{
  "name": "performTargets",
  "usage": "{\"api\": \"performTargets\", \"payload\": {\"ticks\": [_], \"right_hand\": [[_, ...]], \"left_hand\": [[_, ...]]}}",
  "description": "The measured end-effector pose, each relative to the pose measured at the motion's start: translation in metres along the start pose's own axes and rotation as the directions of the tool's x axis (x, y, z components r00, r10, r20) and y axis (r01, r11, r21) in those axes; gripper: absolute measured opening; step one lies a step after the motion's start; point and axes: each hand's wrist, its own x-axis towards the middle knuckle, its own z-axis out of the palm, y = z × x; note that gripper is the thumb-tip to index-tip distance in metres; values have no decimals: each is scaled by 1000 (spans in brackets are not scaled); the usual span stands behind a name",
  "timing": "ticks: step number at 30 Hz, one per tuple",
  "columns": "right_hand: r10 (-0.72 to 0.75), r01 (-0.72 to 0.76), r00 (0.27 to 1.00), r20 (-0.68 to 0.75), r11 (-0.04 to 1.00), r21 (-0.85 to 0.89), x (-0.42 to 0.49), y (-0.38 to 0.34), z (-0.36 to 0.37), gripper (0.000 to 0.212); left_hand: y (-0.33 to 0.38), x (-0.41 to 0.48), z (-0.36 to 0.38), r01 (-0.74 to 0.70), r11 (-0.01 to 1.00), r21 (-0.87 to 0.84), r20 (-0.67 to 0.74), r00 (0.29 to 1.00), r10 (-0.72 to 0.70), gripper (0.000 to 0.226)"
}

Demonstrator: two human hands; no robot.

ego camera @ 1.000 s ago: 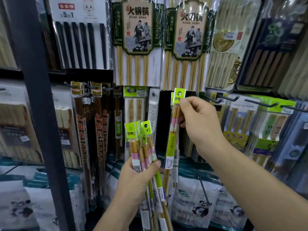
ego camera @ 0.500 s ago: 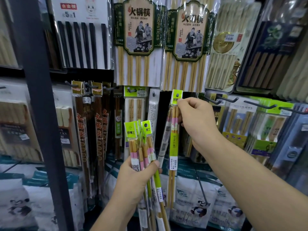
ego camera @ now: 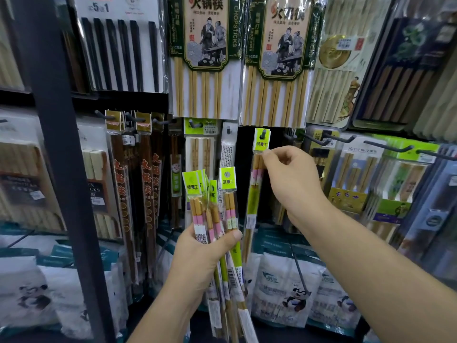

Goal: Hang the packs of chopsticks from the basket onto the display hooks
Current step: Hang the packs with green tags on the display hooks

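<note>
In the head view, the right hand (ego camera: pixel 291 184) was held up at the far rack, fingertips pinched on the green header of a chopstick pack (ego camera: pixel 261 144) hung on a display hook (ego camera: pixel 263 133), just left of the hand. A bundle of packs (ego camera: pixel 212 206) was gripped upright in the left hand (ego camera: pixel 205 256), nearer and lower.

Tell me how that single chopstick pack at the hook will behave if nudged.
Hanging by its green header from one hook, the single pack would probably swing when nudged. It looks light: the right hand holds it by a fingertip pinch. The sticks inside likely keep it stiff.
</note>
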Motion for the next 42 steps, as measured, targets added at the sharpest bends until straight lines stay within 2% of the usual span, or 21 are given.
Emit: {"api": "performTargets", "payload": {"ticks": [3,7,9,14,19,23,25,35,42], "right_hand": [[-75,75,997,10,997,-35,-17,5,-2,12],[-103,130,943,316,989,-65,-39,9,1,19],[-108,147,929,354,985,-85,-42,12,3,21],[-150,155,959,242,988,-5,-32,5,1,23],[-137,135,972,192,991,28,-26,3,3,22],[-177,176,984,5,982,65,-12,-9,-4,22],[-199,202,979,-39,976,77,-3,-16,-7,22],[-113,118,992,-62,990,72,6,-15,2,27],[-117,121,990,-79,992,42,8,-11,1,32]], "left_hand": [[-1,0,1,-13,1000,-9,3,1000,13,44],[0,-1,3,-37,999,-3,27,999,37,40],[0,-2,4,-41,999,2,31,999,41,39],[-2,-1,3,-22,1000,-21,6,1000,22,42],[-2,0,4,3,1000,-28,-1,1000,-3,39],[-3,0,4,-9,999,-43,-16,1000,9,50],[-3,0,3,-19,999,-42,-9,1000,19,53],[-4,0,3,-25,999,-38,10,1000,26,55],[-4,0,1,8,999,-31,5,1000,-8,32]]}}
